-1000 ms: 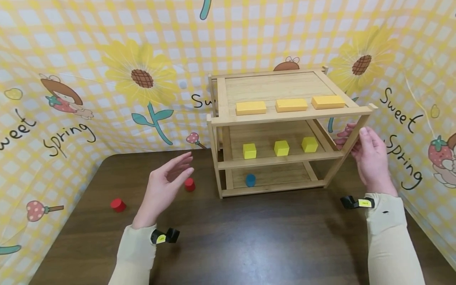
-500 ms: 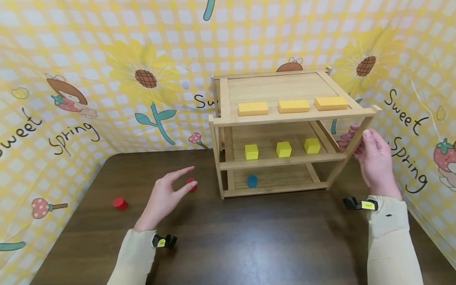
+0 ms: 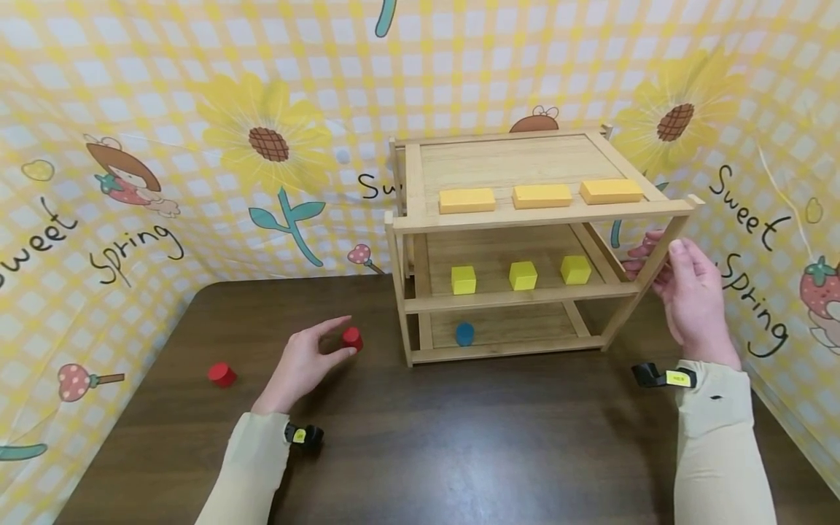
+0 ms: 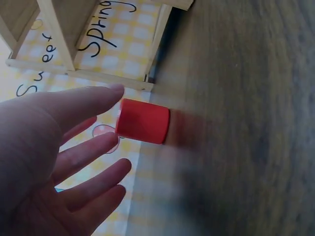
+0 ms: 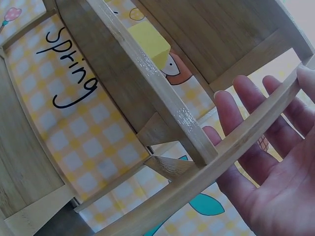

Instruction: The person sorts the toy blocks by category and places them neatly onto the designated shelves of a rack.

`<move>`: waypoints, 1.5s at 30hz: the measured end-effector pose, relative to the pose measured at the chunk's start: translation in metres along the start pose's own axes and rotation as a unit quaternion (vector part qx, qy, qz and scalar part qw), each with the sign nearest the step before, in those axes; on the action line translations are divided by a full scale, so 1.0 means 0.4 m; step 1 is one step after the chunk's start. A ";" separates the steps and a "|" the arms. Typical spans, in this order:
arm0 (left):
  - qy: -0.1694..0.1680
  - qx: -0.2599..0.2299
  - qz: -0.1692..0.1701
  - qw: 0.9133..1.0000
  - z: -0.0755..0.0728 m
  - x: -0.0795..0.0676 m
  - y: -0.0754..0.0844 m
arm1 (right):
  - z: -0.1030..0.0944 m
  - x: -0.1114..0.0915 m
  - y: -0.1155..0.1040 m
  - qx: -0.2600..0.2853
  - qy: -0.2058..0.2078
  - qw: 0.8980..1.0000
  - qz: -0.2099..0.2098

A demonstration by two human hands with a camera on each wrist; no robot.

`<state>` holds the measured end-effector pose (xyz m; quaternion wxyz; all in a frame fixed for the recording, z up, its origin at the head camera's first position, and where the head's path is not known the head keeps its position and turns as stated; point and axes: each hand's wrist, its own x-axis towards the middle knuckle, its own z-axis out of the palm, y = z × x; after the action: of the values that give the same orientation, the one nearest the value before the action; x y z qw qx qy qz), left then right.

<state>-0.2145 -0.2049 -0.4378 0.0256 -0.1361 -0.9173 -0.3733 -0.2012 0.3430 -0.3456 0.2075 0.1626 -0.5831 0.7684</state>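
My left hand (image 3: 304, 367) is lowered at a red cylinder (image 3: 352, 339) standing on the table, thumb and forefinger on either side of its top. In the left wrist view the red cylinder (image 4: 143, 121) lies just beyond the fingertips; no firm pinch shows. On the right, my right hand (image 3: 692, 299) holds the front post of a three-tier wooden rack (image 3: 518, 297). The right wrist view has the fingers (image 5: 256, 113) behind that post and the thumb in front. Another red cylinder (image 3: 222, 375) is farther left on the table.
Yellow-orange rectangular blocks (image 3: 542, 196) line the top shelf's front. Yellow cubes (image 3: 523, 275) sit in a row on the middle shelf. A blue round piece (image 3: 464, 334) is on the bottom shelf. Checked cloth (image 3: 328, 65) hangs behind and beside the dark table (image 3: 459, 437).
My left hand has come down to the nearer red cylinder, its thumb and forefinger now around it. The right hand keeps its place on the rack's post. The view shifted slightly.
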 end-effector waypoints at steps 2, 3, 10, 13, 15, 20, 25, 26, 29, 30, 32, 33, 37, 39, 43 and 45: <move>-0.006 -0.003 -0.007 1.000 0.004 0.007 -0.006 | 0.001 0.001 0.001 0.004 0.000 1.000 0.000; -0.009 -0.005 -0.010 1.000 0.006 0.010 -0.007 | 0.001 0.002 0.001 0.008 -0.001 1.000 -0.001; -0.003 -0.006 -0.015 1.000 0.016 0.026 -0.008 | -0.001 0.003 0.004 0.011 0.000 1.000 -0.002; -0.002 -0.006 -0.018 1.000 0.022 0.028 -0.014 | -0.002 0.002 0.005 0.008 0.000 1.000 -0.002; -0.003 -0.004 -0.020 1.000 0.024 0.028 -0.019 | -0.003 0.002 0.006 0.007 0.001 1.000 -0.003; 0.006 -0.003 -0.023 1.000 0.028 0.028 -0.021 | -0.002 0.001 0.006 0.001 0.001 1.000 -0.002; 0.018 -0.007 -0.023 1.000 0.024 0.025 -0.014 | -0.002 0.001 0.006 -0.001 0.000 1.000 -0.005; 0.020 -0.008 -0.021 1.000 0.023 0.025 -0.013 | -0.002 0.001 0.006 -0.001 0.000 1.000 -0.006; 0.026 -0.011 -0.020 0.999 0.020 0.022 -0.010 | -0.002 0.001 0.005 -0.005 0.001 1.000 -0.005; 0.026 -0.012 -0.019 0.999 0.020 0.021 -0.010 | -0.002 0.002 0.005 -0.006 0.001 1.000 -0.004; 0.026 -0.012 -0.019 0.999 0.019 0.018 -0.007 | -0.003 0.001 0.004 -0.007 0.003 1.000 -0.002; 0.026 -0.012 -0.019 0.999 0.018 0.017 -0.006 | -0.003 0.001 0.004 -0.007 0.004 1.000 -0.002; 0.028 -0.012 -0.016 0.999 0.016 0.011 0.005 | -0.004 0.001 0.006 -0.006 0.005 1.000 -0.002; 0.029 -0.016 -0.015 0.999 0.016 0.007 0.012 | -0.003 0.001 0.007 -0.006 0.004 1.000 -0.003; 0.033 -0.032 -0.012 0.999 0.014 -0.002 0.029 | -0.002 0.000 0.007 -0.001 0.003 1.000 -0.004; 0.036 -0.039 -0.010 0.999 0.012 -0.007 0.038 | -0.003 0.000 0.007 0.004 0.003 1.000 -0.004</move>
<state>-0.2075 -0.1919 -0.4314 0.0499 -0.1146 -0.9020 -0.4132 -0.2028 0.3434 -0.3483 0.2120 0.1631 -0.5789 0.7703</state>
